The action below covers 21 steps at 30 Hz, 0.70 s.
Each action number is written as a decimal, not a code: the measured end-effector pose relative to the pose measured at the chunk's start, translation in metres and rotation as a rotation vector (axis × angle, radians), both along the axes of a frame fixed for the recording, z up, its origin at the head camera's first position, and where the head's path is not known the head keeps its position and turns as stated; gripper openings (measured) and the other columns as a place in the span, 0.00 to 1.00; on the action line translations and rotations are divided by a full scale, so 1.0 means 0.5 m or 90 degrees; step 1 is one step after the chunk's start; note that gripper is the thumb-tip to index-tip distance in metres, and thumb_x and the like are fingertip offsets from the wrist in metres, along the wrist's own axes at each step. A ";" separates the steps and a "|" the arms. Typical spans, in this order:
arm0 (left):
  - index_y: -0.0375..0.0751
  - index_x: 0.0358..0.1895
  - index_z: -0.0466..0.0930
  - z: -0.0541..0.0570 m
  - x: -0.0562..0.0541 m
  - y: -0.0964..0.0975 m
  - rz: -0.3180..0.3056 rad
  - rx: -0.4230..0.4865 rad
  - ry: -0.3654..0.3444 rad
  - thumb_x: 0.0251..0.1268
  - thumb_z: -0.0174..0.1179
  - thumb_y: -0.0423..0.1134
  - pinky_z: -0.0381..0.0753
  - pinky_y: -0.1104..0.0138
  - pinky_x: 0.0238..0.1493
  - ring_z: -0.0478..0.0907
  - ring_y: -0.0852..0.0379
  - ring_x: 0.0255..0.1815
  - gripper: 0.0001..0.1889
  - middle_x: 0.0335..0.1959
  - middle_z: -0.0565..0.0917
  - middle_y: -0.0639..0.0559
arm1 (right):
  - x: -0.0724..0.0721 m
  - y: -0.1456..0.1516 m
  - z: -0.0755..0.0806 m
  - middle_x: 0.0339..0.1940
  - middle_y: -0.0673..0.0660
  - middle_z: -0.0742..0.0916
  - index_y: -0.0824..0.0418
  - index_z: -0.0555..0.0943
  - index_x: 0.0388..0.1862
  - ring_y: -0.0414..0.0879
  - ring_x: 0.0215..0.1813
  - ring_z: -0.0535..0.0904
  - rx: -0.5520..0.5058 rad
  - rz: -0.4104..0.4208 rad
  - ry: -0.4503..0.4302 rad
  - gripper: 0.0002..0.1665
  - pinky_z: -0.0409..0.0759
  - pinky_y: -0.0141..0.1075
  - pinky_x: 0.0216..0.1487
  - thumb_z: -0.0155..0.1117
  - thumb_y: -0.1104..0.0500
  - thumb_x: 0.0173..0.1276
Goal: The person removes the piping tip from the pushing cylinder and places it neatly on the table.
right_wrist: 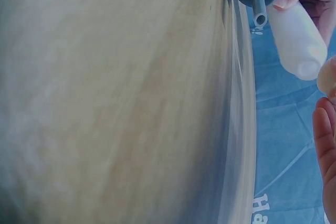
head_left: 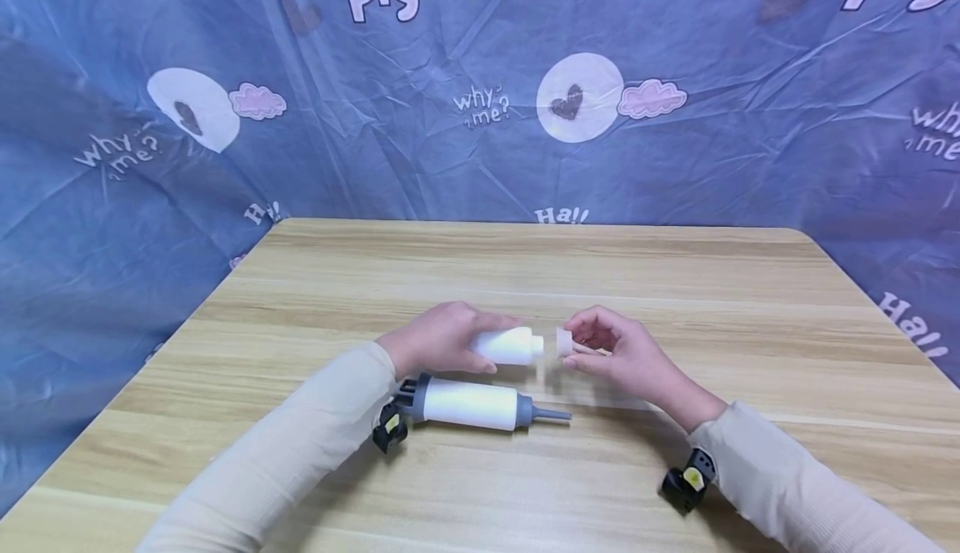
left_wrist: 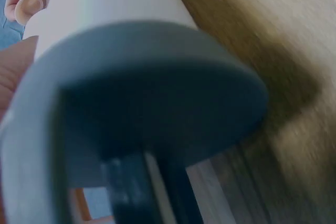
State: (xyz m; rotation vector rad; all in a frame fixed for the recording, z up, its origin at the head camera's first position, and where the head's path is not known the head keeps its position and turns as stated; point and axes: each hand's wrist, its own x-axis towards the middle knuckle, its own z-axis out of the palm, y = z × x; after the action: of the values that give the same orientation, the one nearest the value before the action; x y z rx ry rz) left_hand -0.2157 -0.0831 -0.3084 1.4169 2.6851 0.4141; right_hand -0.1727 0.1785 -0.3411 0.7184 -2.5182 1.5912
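My left hand (head_left: 442, 338) grips a white bottle (head_left: 506, 346) by its body, with its narrow neck pointing right. Facing that neck across a small gap, my right hand (head_left: 626, 357) pinches a whitish cap (head_left: 563, 343) between thumb and fingers. The cap's round hollow side shows in the left wrist view. On the near side of the bottle lies a white and grey syringe-like tool (head_left: 470, 404), its thin grey nozzle pointing right. Its grey end flange (left_wrist: 157, 51) fills much of the left wrist view. In the right wrist view the bottle (right_wrist: 298, 40) hangs beside the tool's nozzle (right_wrist: 258, 3).
Under everything is a light wood-grain table (head_left: 570, 495). A blue printed cloth (head_left: 420, 144) hangs behind the table and along its sides. Each wrist wears a small black camera (head_left: 684, 486), the left one close to the tool's rear end.
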 end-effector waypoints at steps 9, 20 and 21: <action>0.46 0.63 0.71 -0.016 -0.010 -0.015 0.012 -0.024 -0.041 0.49 0.69 0.44 0.77 0.67 0.47 0.80 0.59 0.40 0.33 0.50 0.82 0.51 | 0.001 0.000 0.001 0.35 0.59 0.83 0.68 0.76 0.42 0.36 0.36 0.79 0.004 -0.002 -0.001 0.20 0.79 0.29 0.40 0.71 0.68 0.50; 0.48 0.63 0.71 -0.028 -0.016 -0.025 0.032 -0.047 -0.075 0.48 0.68 0.44 0.76 0.66 0.49 0.79 0.58 0.44 0.34 0.53 0.81 0.52 | 0.000 -0.001 0.001 0.35 0.59 0.83 0.67 0.76 0.43 0.37 0.36 0.79 0.004 -0.001 -0.005 0.20 0.79 0.29 0.40 0.72 0.67 0.51; 0.48 0.63 0.70 -0.028 -0.017 -0.025 0.035 -0.052 -0.075 0.48 0.68 0.45 0.76 0.66 0.50 0.79 0.58 0.45 0.34 0.54 0.80 0.51 | 0.000 -0.002 0.001 0.35 0.59 0.83 0.67 0.76 0.42 0.37 0.36 0.79 0.004 0.000 -0.005 0.20 0.79 0.29 0.40 0.72 0.67 0.51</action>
State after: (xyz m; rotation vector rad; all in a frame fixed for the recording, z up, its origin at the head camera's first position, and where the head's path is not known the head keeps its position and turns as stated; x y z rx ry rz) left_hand -0.2240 -0.0956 -0.3224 1.2582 2.6202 0.3739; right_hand -0.1728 0.1777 -0.3405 0.7149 -2.5296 1.5901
